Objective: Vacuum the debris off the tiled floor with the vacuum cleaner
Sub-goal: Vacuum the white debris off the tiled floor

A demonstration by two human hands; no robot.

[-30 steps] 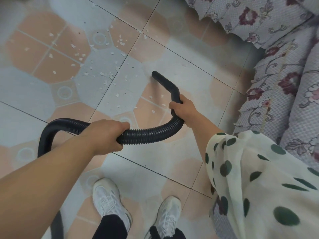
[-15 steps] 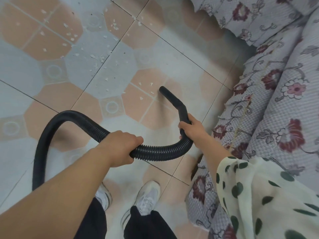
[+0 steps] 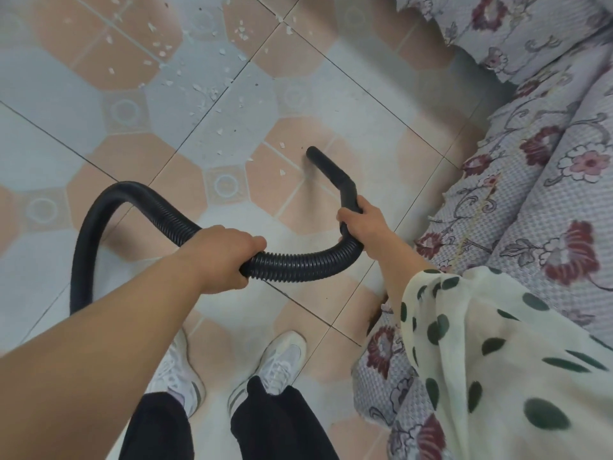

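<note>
Your hose is ribbed matt plastic, its nozzle smooth plastic. Under the hose the tiled floor looks glazed; right of it, a quilted cloth cover.

White debris on tiled floor

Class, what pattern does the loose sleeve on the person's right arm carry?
The loose cream fabric sleeve carries dark green polka dots, clearest in the head view.

No text, label, brand, number or sign can be read. The tiled floor carries only ring and octagon ornament, the floral cover at right only printed flowers, and the black vacuum hose at centre appears unmarked.
</note>
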